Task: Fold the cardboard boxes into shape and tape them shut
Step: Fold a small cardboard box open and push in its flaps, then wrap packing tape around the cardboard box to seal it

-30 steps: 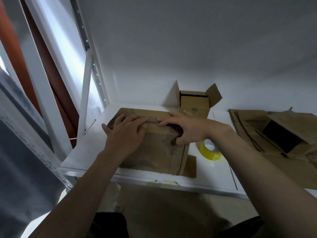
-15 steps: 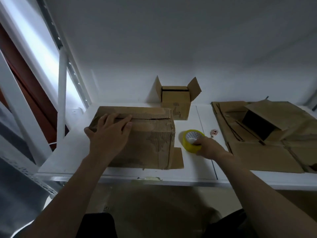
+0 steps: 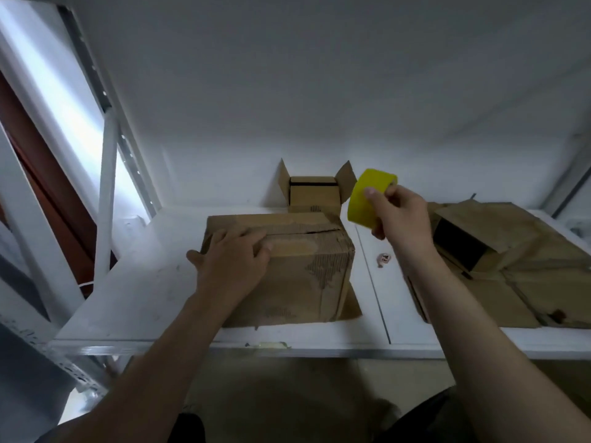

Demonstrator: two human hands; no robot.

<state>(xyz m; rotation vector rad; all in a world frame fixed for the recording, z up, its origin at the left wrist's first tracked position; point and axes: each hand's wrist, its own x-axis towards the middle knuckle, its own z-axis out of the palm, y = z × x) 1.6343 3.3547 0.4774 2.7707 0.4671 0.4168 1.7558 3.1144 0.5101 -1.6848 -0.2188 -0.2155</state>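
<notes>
Head view — taping.
Left hand (image 3: 233, 263) flat on box (image 3: 307, 270); right hand (image 3: 399, 215) grips tape (image 3: 367, 196), two o'clock — next, peel end.

A storeroom: white slotted metal shelving (image 3: 105, 318) stacked with flattened cardboard (image 3: 518, 282).

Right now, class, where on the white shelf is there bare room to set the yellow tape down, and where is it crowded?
Bare: the shelf left of the large box, out to the upright; and the strip between that box and the flattened cardboard, apart from one small object. Crowded: the right end, under the cardboard, and around the small open box.
</notes>
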